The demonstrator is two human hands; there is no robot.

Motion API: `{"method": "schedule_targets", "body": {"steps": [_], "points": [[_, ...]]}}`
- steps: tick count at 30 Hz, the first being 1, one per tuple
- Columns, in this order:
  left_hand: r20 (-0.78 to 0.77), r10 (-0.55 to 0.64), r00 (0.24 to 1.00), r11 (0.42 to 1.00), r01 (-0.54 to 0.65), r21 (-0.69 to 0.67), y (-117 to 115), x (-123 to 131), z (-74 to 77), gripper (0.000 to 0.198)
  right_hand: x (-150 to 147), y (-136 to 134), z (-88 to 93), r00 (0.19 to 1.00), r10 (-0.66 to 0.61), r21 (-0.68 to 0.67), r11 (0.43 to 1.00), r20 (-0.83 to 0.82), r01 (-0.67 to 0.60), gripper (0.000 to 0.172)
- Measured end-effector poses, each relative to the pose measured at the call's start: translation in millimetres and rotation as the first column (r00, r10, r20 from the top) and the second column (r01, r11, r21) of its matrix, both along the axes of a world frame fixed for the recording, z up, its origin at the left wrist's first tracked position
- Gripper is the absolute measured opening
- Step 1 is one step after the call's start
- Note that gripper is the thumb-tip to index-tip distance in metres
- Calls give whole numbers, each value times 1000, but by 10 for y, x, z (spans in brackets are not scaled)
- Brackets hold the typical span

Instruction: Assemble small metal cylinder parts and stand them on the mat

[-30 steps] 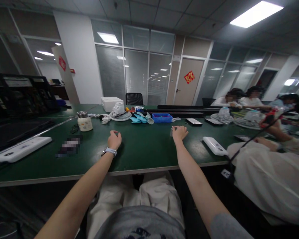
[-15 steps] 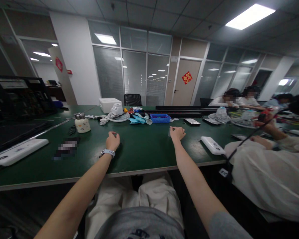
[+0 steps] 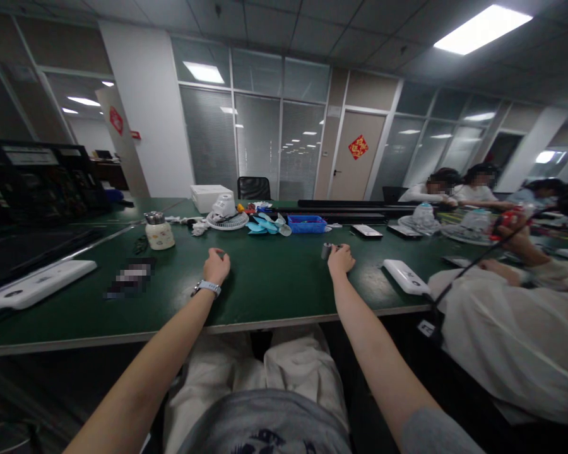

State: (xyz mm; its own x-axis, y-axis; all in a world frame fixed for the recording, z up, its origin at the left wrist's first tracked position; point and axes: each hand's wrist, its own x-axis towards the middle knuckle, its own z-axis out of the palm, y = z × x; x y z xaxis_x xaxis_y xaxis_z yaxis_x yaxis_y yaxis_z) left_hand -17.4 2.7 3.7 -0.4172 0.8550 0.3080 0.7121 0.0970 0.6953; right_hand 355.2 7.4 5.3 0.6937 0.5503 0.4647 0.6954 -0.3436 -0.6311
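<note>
My left hand (image 3: 216,266), with a watch at the wrist, rests on the green table (image 3: 269,284). Its fingers are loosely curled, the thumb stands apart, and nothing shows in it. A small grey cylinder (image 3: 327,251) stands upright on the tabletop, just left of my right hand (image 3: 341,258). The fingers of that hand are bent together around something small and dark, mostly hidden by them. Whether the hand still touches the grey cylinder is unclear.
Behind the hands are a blue basket (image 3: 307,224), light-blue fan blades (image 3: 266,224) and a white fan part (image 3: 226,214). A patterned jar (image 3: 159,233) stands left. A white power strip (image 3: 404,277) lies right, near a seated co-worker (image 3: 515,315).
My right hand has shifted slightly right, and the grey cylinder, earlier mostly behind its fingers, now shows beside it. My left hand holds its pose.
</note>
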Motion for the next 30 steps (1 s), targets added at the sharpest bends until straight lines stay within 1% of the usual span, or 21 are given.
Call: {"method": "schedule_targets", "body": {"steps": [5, 7, 9, 11, 13, 16, 19, 21, 22, 24, 26, 27, 28, 30], "points": [[3, -2, 1000, 1000, 2, -4, -34, 13, 30, 28, -1, -3, 13, 1000, 17, -23, 1000, -21, -17, 35], [5, -3, 1000, 1000, 3, -9, -42, 17, 38, 28, -1, -8, 27, 999, -8, -13, 1000, -51, 8, 34], [6, -6, 1000, 1000, 6, -10, -44, 19, 40, 28, -1, -20, 50, 995, -52, 23, 998, -80, 54, 37], [6, -10, 1000, 1000, 10, -8, -43, 23, 39, 29, -25, -43, 89, 997, -62, 100, 993, -56, 67, 39], [5, -11, 1000, 1000, 11, -9, -43, 30, 37, 29, -109, -74, 147, 999, 1, 184, 983, 44, -9, 41], [-4, -9, 1000, 1000, 9, -7, -45, 40, 34, 29, -394, -130, 251, 960, 157, 235, 949, 232, -212, 44], [-12, -4, 1000, 1000, 4, 29, -47, 43, 29, 32, -809, -180, 317, 907, 265, 281, 889, 327, -361, 45], [-3, -16, 1000, 997, 17, 74, -47, 49, 26, 35, -1098, -200, 308, 845, 381, 287, 819, 374, -496, 46], [6, -40, 999, 994, 39, 104, -46, 56, 24, 38, -1238, -204, 285, 794, 461, 262, 772, 395, -579, 45], [26, -144, 989, 974, 137, 180, -47, 81, 22, 45, -1503, -195, 213, 665, 627, 170, 663, 407, -729, 42], [26, -284, 958, 926, 267, 265, -48, 114, 19, 48, -1751, -169, 129, 548, 746, 69, 568, 378, -820, 37], [13, -345, 939, 895, 324, 306, -48, 131, 18, 48, -1865, -152, 91, 510, 782, 25, 539, 359, -842, 35], [-6, -388, 922, 865, 367, 343, -49, 145, 16, 47, -1971, -136, 59, 488, 803, -14, 524, 341, -852, 32], [-52, -428, 903, 823, 412, 392, -51, 165, 15, 43, -2143, -113, 19, 489, 815, -75, 533, 310, -842, 29]]}}
